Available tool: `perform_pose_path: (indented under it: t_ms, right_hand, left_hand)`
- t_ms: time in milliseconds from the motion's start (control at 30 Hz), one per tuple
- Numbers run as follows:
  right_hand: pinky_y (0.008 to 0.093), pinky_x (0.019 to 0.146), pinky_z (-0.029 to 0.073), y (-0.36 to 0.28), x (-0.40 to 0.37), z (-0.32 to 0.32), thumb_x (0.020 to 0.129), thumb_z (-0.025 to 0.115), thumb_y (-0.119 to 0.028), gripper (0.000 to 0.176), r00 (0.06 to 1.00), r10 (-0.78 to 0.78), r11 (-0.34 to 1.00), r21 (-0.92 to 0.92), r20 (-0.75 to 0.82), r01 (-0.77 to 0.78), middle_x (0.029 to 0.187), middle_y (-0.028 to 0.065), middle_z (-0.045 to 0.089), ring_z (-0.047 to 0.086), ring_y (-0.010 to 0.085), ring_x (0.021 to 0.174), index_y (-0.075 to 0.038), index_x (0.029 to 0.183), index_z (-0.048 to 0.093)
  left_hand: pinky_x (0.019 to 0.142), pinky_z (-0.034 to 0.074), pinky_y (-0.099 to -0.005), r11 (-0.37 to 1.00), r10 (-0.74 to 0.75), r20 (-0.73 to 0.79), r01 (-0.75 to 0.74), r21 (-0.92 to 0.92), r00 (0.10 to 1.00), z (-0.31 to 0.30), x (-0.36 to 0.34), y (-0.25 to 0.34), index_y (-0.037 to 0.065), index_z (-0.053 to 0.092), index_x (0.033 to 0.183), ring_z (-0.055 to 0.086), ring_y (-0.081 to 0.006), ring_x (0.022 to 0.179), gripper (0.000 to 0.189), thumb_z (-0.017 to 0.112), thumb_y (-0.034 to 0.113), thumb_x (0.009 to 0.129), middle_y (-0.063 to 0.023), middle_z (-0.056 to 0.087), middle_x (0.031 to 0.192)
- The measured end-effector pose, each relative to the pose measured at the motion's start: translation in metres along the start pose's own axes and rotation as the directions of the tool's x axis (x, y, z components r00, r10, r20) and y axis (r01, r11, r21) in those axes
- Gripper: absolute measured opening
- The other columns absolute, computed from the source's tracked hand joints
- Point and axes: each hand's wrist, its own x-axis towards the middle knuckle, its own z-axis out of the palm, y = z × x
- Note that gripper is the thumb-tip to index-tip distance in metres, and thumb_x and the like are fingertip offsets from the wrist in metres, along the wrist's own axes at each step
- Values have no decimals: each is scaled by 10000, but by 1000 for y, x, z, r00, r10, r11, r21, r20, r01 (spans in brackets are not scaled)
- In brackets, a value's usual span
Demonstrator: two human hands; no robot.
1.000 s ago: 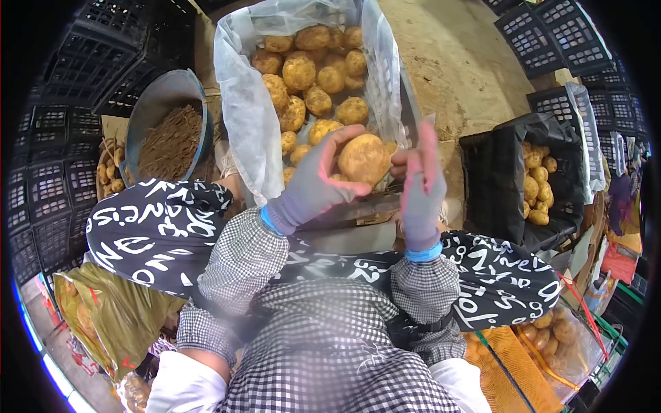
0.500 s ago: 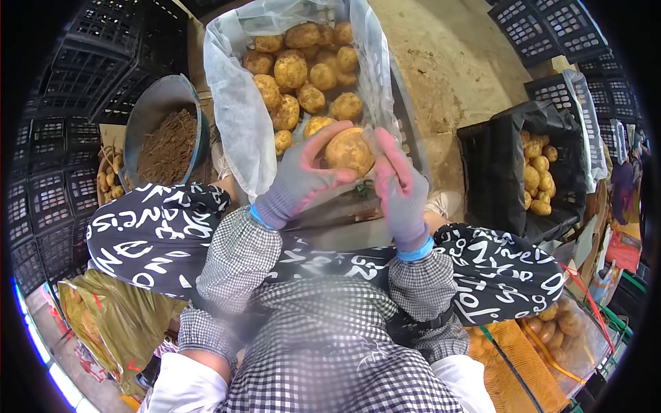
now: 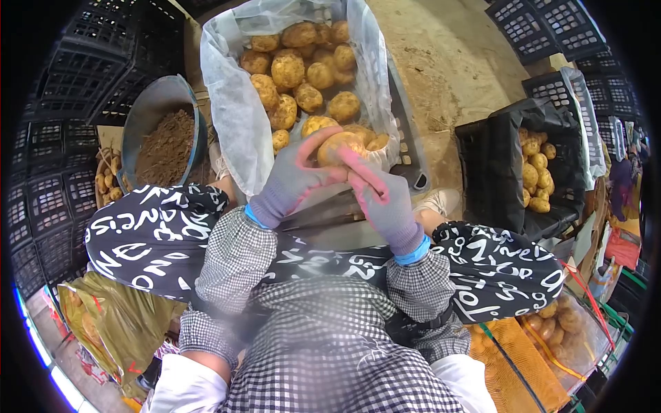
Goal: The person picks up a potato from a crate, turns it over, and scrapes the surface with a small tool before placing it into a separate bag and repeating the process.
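Observation:
A round, yellow-brown potato point(image 3: 340, 149) is held above the near end of a crate. My left hand point(image 3: 297, 180), in a grey and pink glove, wraps its thumb and fingers round the potato's left side. From the right, my gloved right hand point(image 3: 387, 199) presses its closed fingers against the potato's lower right side. Part of the potato is hidden behind the gloves. Beneath and beyond the hands, the crate's white liner point(image 3: 236, 103) holds several more potatoes point(image 3: 287, 69), some with soil on their skins.
At left stands a bucket point(image 3: 200, 141) with brown soil point(image 3: 165, 148), beside stacked black crates point(image 3: 51, 165). A black-lined crate point(image 3: 475, 165) with smaller potatoes point(image 3: 537, 172) is at right. An orange mesh sack point(image 3: 516, 365) lies at lower right.
The potato has shifted slightly left and been turned between my hands. My right hand has moved left and down, its fingers now laid across the potato's lower right side.

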Motion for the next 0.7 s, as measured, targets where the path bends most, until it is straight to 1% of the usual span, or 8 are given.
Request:
perform_pose_path:
  t_ms: [33,67,133,267,433,500,567,700]
  right_hand:
    - [249,779,439,2,0,1,972,550,-74,366,1000,-7,1000,2,9,7,1152,58,648,557,113,938,-17,1332,580]
    - [206,656,376,10,1,2,990,557,-122,380,1000,-9,997,74,-28,11,1056,14,634,472,51,790,-10,1354,561]
    - [164,530,306,15,5,-4,1009,562,-186,422,994,-13,967,250,-112,41,979,-20,626,378,-9,636,7,1383,527]
    - [168,517,278,15,7,-8,1008,565,-272,521,981,77,870,493,-178,21,976,-23,614,347,-3,612,38,1415,468]
    - [167,499,255,20,3,5,998,579,-362,583,996,10,942,335,-91,21,974,-33,617,328,-5,587,19,1425,466]
    - [163,498,258,13,4,3,995,582,-370,585,990,54,921,389,-130,1,1025,-17,639,330,-7,586,8,1427,469]
    - [157,503,268,13,6,-2,1001,577,-351,564,986,54,915,404,-160,16,1059,-7,651,336,-9,589,-1,1429,470]
    - [160,502,267,14,7,1,999,574,-381,586,991,9,955,294,-133,31,863,-61,565,341,-9,591,-1,1432,467]
  left_hand:
    - [992,495,-304,1000,7,-3,-7,-8,1000,-1,-1,-1,-7,409,1443,528,-157,1207,751,770,8,784,-102,502,1341]
    - [995,493,-306,1000,10,1,-10,-11,1000,-1,0,-2,-7,407,1444,528,-161,1211,755,774,14,784,-101,499,1347]
    - [1001,489,-306,998,52,14,-52,-21,999,2,2,-1,-8,403,1446,526,-166,1219,765,782,24,782,-100,494,1355]
    - [1010,477,-298,991,125,36,-122,-59,992,8,3,-3,-9,401,1449,516,-163,1227,782,795,36,774,-101,485,1369]
    - [1020,476,-294,988,138,14,-138,63,990,4,4,-4,-9,402,1448,504,-153,1231,783,792,26,770,-98,475,1388]
    - [1023,479,-300,986,128,11,-128,109,992,3,6,-5,-6,403,1448,496,-149,1240,779,788,17,770,-92,469,1395]
    - [1024,480,-306,992,117,27,-118,38,993,5,2,-2,-5,400,1450,482,-147,1251,768,774,4,780,-92,460,1403]
    - [1035,469,-307,988,156,48,-157,9,987,4,3,-2,-6,385,1458,477,-156,1260,753,746,-26,797,-94,441,1417]
